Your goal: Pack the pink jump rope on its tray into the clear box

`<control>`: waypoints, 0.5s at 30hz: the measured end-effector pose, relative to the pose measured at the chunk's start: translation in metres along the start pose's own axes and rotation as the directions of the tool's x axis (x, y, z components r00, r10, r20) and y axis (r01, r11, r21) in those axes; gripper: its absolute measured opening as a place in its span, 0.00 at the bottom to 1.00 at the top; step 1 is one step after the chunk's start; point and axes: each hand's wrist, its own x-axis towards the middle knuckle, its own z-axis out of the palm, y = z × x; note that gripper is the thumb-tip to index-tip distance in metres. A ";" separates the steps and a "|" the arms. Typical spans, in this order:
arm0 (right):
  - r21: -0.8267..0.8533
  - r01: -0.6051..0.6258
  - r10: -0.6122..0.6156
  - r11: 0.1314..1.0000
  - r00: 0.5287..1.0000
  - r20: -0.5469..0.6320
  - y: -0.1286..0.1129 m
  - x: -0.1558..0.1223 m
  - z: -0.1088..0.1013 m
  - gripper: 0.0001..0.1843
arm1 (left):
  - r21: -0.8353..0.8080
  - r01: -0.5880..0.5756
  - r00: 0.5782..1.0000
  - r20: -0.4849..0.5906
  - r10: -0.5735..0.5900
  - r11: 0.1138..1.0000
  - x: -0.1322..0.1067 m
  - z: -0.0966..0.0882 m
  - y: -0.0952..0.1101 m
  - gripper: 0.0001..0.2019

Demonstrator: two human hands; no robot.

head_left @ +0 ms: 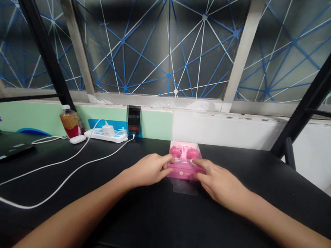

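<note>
Looking down over the black tabletop (266, 175), I see a long white cable (38, 181) looping left from a white power strip (105, 135). Straight ahead of me, a pink blister pack (185, 171) lies on the tabletop with round pink shapes inside. My left hand (148, 171) and right hand (218, 180) clasp its two ends, half-curled, fingertips (169, 159) pressed on its front. A clear plastic flap (184, 187) sticks out beneath it, toward me.
</note>
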 end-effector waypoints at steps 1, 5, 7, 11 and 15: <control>-0.001 -0.006 0.006 1.000 1.000 0.009 -0.001 0.000 0.000 0.10 | -0.005 0.002 1.000 0.002 -0.002 1.000 0.000 0.001 -0.001 0.06; 0.026 -0.031 0.029 0.999 0.998 0.058 -0.003 -0.001 -0.002 0.13 | -0.021 0.006 1.000 0.005 -0.006 1.000 0.002 0.003 -0.002 0.08; 0.039 -0.031 0.028 0.999 0.997 0.072 -0.004 -0.001 -0.004 0.18 | -0.031 0.006 1.000 0.006 -0.006 1.000 0.003 0.003 -0.002 0.08; 0.057 -0.030 0.025 0.998 0.997 0.074 -0.004 -0.001 -0.007 0.18 | -0.030 0.023 1.000 0.013 -0.023 0.999 0.003 0.001 0.001 0.09; 0.057 -0.017 0.014 0.998 0.999 0.049 -0.004 -0.001 -0.010 0.15 | -0.033 0.021 1.000 0.014 -0.021 0.999 0.004 -0.002 0.004 0.09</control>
